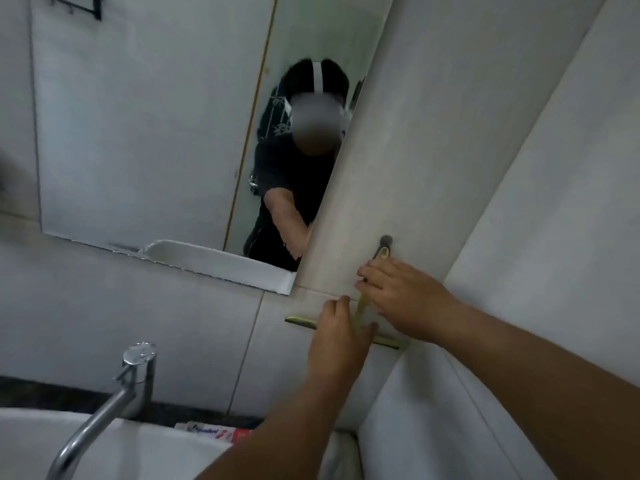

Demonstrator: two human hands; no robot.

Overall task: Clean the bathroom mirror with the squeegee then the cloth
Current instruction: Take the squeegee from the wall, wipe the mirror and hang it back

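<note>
While both forearms reach up from the sink edge, the chrome faucet (114,400) and a toothpaste tube (214,432) lie nearest, below and to the left of the hands. The left hand (337,344) rests partly curled over the middle of the squeegee (362,313), its fingers across the handle where it meets the blade. The right hand (401,299) lies fingers-extended on the upper handle, just below the wall hook (385,241) that carries the handle's loop. Whether either hand has closed fully cannot be told. In my judgement the tool hangs there for storage and is being unhooked. Beyond, up and to the left of the hands, the mirror (138,133) is untouched. No cloth is visible.
</note>
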